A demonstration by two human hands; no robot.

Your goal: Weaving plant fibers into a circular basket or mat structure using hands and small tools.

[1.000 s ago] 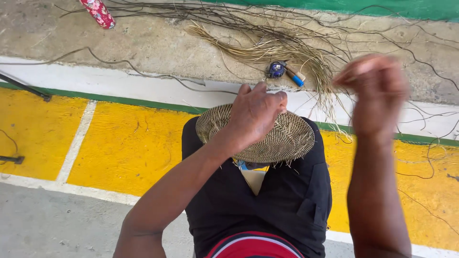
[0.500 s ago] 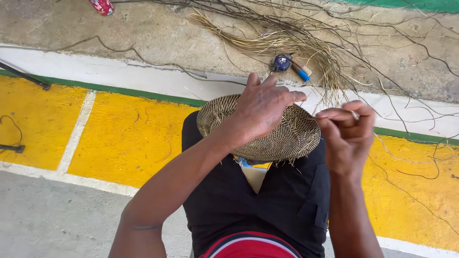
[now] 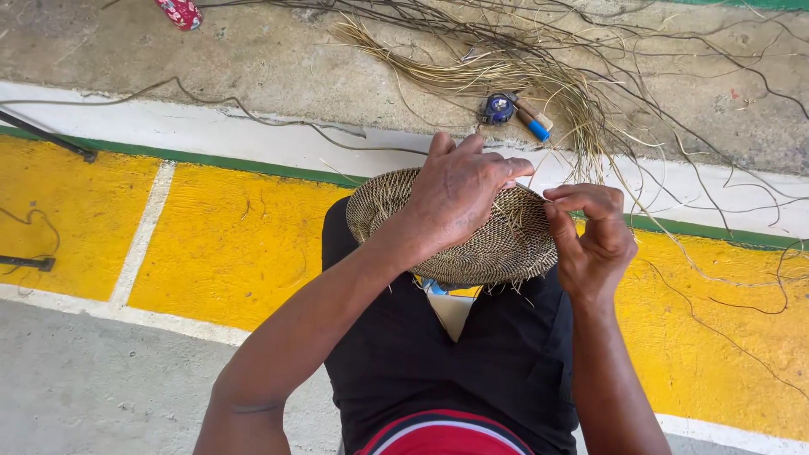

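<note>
Woven disc point(image 3: 497, 244) at frame centre, round, tan, tightly coiled, resting across the lap on black cloth point(image 3: 447, 362). Left hand point(image 3: 459, 198) spread flat over its top, fingers loosely extended toward the upper right, pressing rather than clutching. Right hand point(image 3: 594, 236) now down at the disc's right rim, thumb and fingertips pinched together on what looks like a thin fibre strand; strand itself too fine to confirm. A second ago raised high at the upper right of the frame, well clear of the rim; half a second ago already lower and nearer; now touching the edge. Judged as a stitch pulled taut and brought back to the rim, with the coil one wrap further along. Left hand nearly unmoved throughout, only shifted slightly with the disc.

Further out, above the disc: a small blue-handled tool point(image 3: 533, 124) beside a dark round object, lying among a loose bundle of straw fibres point(image 3: 506, 72) fanning toward the upper right. Yellow painted floor point(image 3: 227, 244) to the left, white and green stripes above it, bare concrete at top. Red patterned object point(image 3: 179, 12) at the upper left edge.
</note>
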